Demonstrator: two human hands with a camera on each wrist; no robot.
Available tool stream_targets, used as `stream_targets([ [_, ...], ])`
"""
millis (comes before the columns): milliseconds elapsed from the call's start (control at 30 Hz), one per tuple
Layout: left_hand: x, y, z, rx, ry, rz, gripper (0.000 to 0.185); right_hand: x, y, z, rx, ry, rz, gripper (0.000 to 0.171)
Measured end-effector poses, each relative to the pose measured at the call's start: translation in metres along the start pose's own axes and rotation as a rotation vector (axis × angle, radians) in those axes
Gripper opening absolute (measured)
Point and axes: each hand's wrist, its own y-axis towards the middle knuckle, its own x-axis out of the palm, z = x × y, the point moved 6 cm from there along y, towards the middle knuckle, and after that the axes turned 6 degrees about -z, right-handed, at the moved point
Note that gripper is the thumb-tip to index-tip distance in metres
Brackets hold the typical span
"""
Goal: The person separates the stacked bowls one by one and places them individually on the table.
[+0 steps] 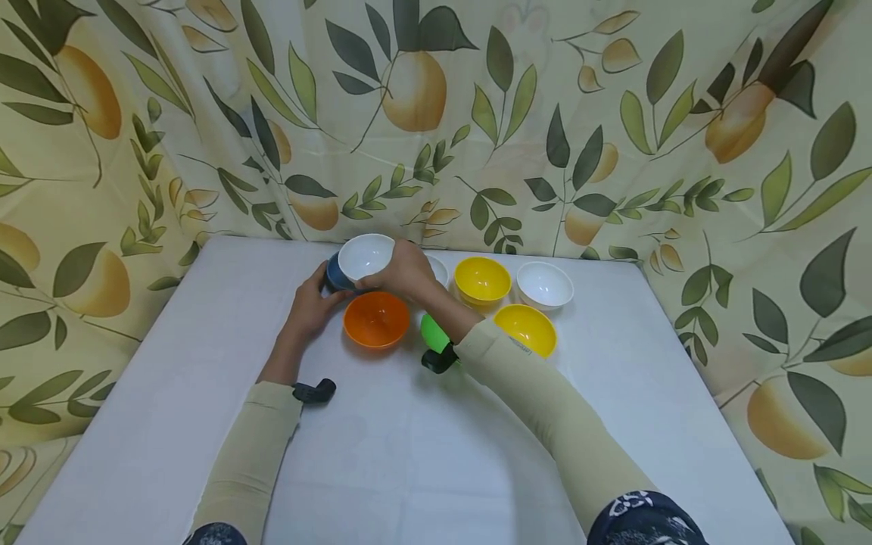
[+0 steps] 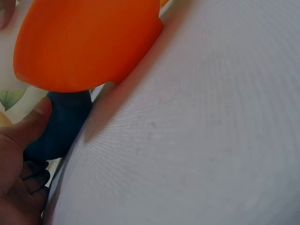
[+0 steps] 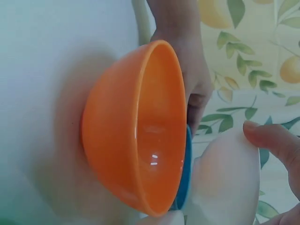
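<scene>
My left hand (image 1: pixel 308 309) grips a blue bowl (image 1: pixel 335 275) at the back left of the table, its thumb against the near side, as the left wrist view shows. Just above and to the right, my right hand (image 1: pixel 407 272) holds a white bowl (image 1: pixel 365 256) by its rim. In the right wrist view that white bowl (image 3: pixel 225 176) is tilted, with the thumb on its edge. It overlaps the blue bowl in the head view; whether they touch I cannot tell. An orange bowl (image 1: pixel 376 322) stands upright in front of both.
Another white bowl (image 1: pixel 440 270) is partly behind my right hand. Two yellow bowls (image 1: pixel 482 280) and a further white bowl (image 1: pixel 545 285) stand to the right. My right forearm partly covers a green bowl (image 1: pixel 432 330). Patterned cloth (image 1: pixel 409 174) hangs behind the white-covered table (image 1: pixel 395 454).
</scene>
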Motion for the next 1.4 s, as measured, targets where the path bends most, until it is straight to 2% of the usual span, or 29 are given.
stream_targets([
  [133,0.001,0.000,0.000,-0.001,0.002,0.001,0.089,-0.006,-0.011,0.004,0.006,0.018,0.013,0.096],
  [400,0.002,-0.001,0.001,-0.021,-0.019,0.000,0.091,-0.020,-0.035,0.007,-0.056,0.075,0.030,0.097],
  [767,0.002,-0.003,0.003,-0.030,-0.005,0.005,0.094,-0.036,-0.067,0.021,-0.076,0.168,0.064,0.102],
  [1067,0.002,-0.003,0.002,-0.046,-0.009,0.003,0.095,-0.044,-0.089,0.036,-0.082,0.136,0.082,0.099],
  [1400,0.003,-0.003,0.002,-0.040,0.003,0.004,0.096,-0.051,-0.110,0.049,-0.071,0.161,0.089,0.095],
])
